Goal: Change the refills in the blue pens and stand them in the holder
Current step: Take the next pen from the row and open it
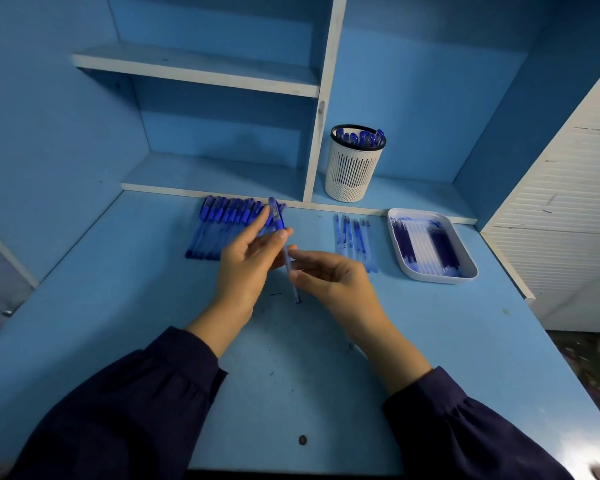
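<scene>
left hand (250,261) and right hand (329,275) pinch a translucent blue pen (286,254), cap up.

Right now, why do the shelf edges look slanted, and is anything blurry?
Head view: the wide-angle lens slants the white shelf divider and desk edges; the pen between the left hand and right hand is slightly smeared; the pen holder looks sharper.

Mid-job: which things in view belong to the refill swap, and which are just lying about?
For the job: pen gripped by left hand and right hand; row of pens; loose refills; tray holding refills; holder with standing pens.
Just there: upper shelf; slatted white panel; dark round spot on the desk.
</scene>
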`<action>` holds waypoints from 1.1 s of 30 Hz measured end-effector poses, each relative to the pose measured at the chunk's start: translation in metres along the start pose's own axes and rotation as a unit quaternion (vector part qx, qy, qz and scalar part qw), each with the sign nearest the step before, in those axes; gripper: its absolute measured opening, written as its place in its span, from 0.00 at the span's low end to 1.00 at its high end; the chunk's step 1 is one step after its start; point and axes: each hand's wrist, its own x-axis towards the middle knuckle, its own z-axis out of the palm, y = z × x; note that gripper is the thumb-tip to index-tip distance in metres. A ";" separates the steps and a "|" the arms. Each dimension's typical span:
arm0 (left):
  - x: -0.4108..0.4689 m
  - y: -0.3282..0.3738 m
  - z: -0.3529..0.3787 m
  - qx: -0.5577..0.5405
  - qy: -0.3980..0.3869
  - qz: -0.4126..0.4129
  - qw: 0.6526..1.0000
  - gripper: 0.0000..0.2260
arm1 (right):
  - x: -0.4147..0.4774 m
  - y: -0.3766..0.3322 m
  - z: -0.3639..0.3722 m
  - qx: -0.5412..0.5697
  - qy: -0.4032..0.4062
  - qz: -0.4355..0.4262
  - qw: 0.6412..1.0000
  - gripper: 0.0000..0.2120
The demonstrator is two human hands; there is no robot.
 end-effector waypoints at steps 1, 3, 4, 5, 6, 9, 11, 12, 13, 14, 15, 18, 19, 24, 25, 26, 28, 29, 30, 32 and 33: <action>0.000 0.000 0.000 -0.009 0.006 0.006 1.000 0.24 | -0.001 -0.001 0.000 -0.003 -0.001 -0.008 1.000 0.13; -0.001 0.001 -0.002 0.000 0.010 0.029 1.000 0.21 | -0.002 -0.002 -0.003 -0.003 0.025 -0.024 0.999 0.11; -0.002 0.002 -0.003 0.015 0.005 0.045 0.999 0.20 | -0.001 -0.004 -0.006 0.006 0.047 -0.032 0.998 0.10; -0.003 0.003 -0.005 0.039 -0.005 0.060 0.997 0.19 | -0.001 -0.005 -0.009 0.018 0.070 -0.043 0.996 0.10; -0.005 0.003 -0.006 0.063 -0.016 0.070 0.995 0.18 | 0.000 -0.007 -0.012 0.027 0.089 -0.057 0.994 0.11; -0.011 0.003 -0.006 0.113 -0.044 0.077 0.990 0.16 | 0.001 -0.009 -0.018 0.036 0.118 -0.090 0.988 0.14; -0.013 0.001 -0.006 0.136 -0.058 0.083 0.986 0.15 | 0.002 -0.008 -0.018 0.028 0.111 -0.097 0.989 0.16; -0.013 0.000 -0.006 0.146 -0.068 0.086 0.983 0.15 | 0.002 -0.008 -0.018 0.019 0.104 -0.099 0.989 0.16; -0.014 -0.001 -0.006 0.159 -0.081 0.090 0.980 0.14 | 0.003 -0.007 -0.017 0.009 0.098 -0.102 0.990 0.16; -0.014 -0.002 -0.006 0.172 -0.095 0.095 0.976 0.14 | 0.003 -0.007 -0.016 0.000 0.096 -0.105 0.990 0.15; -0.015 -0.003 -0.006 0.185 -0.105 0.102 0.972 0.14 | 0.003 -0.006 -0.016 -0.005 0.097 -0.109 0.989 0.14; -0.016 -0.007 -0.007 0.223 -0.116 0.142 0.957 0.13 | 0.004 -0.004 -0.015 -0.005 0.106 -0.113 0.988 0.08; -0.016 -0.008 -0.007 0.231 -0.117 0.150 0.954 0.12 | 0.005 -0.003 -0.016 -0.004 0.107 -0.112 0.988 0.07; -0.015 -0.009 -0.005 0.216 -0.119 0.135 0.960 0.11 | 0.008 0.000 -0.019 -0.008 0.111 -0.108 0.988 0.04; -0.015 -0.009 -0.004 0.210 -0.119 0.134 0.961 0.11 | 0.008 0.001 -0.017 -0.009 0.111 -0.109 0.988 0.05; -0.014 -0.009 -0.004 0.204 -0.120 0.132 0.962 0.11 | 0.008 0.001 -0.016 -0.008 0.111 -0.111 0.988 0.06; -0.013 -0.009 -0.005 0.197 -0.126 0.130 0.964 0.11 | 0.008 0.002 -0.014 -0.002 0.114 -0.112 0.987 0.07; -0.012 -0.009 -0.005 0.198 -0.130 0.131 0.963 0.12 | 0.008 0.002 -0.013 0.000 0.115 -0.113 0.987 0.07; -0.012 -0.009 -0.006 0.202 -0.135 0.134 0.961 0.12 | 0.009 0.003 -0.013 -0.001 0.118 -0.114 0.987 0.06; -0.012 -0.010 -0.006 0.210 -0.149 0.141 0.956 0.13 | 0.009 0.003 -0.012 -0.003 0.123 -0.116 0.986 0.06; -0.012 -0.010 -0.007 0.214 -0.155 0.142 0.954 0.14 | 0.009 0.004 -0.012 -0.001 0.125 -0.117 0.985 0.07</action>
